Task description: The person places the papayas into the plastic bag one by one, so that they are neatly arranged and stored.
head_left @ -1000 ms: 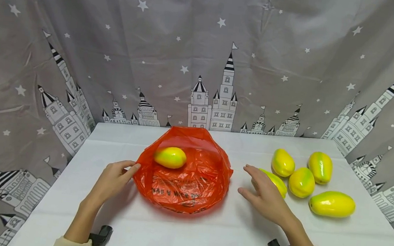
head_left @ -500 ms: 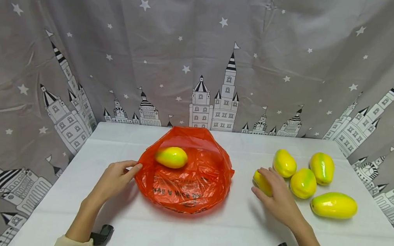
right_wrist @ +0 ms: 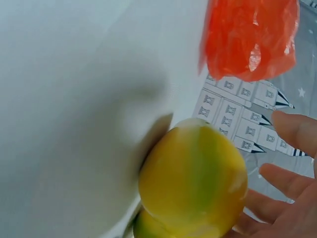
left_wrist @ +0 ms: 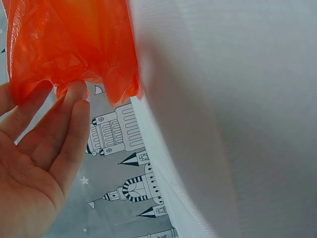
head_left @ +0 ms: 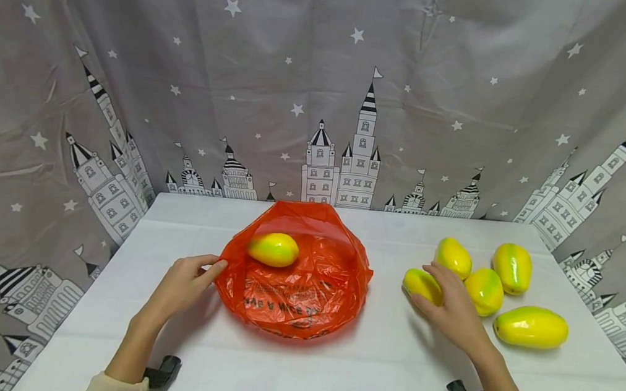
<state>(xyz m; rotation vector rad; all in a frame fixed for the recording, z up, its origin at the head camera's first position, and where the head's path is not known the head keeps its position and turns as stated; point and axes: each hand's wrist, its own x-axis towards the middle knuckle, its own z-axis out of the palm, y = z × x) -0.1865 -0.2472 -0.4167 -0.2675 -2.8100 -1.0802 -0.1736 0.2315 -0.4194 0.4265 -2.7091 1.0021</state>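
A red plastic bag [head_left: 303, 309] with dark printing lies with its mouth spread wide, and one yellow-green papaya [head_left: 274, 250] is inside it. At the bag's left rim, my left hand [head_left: 185, 283] pinches the edge between thumb and fingers; in the left wrist view, that hand [left_wrist: 42, 148] has its fingertips against the red film. My right hand [head_left: 454, 310] hovers with relaxed, parted fingers over a papaya [head_left: 417, 281] to the right of the bag. From the right wrist, a papaya [right_wrist: 193, 178] appears close beside the spread fingers [right_wrist: 285, 181], which are not curled round it.
Several more papayas lie to the right: two at the back [head_left: 454, 257], [head_left: 511, 269], a middle papaya [head_left: 484, 291] partly behind my hand, and a long papaya [head_left: 530, 327] in front. A white cloth [head_left: 297, 380] covers the table, and a grey castle-print curtain [head_left: 246, 59] hangs behind.
My right hand has moved right, away from the bag, and now stands over the nearest papaya, uncovering more of it. My left hand keeps its hold on the bag's rim.
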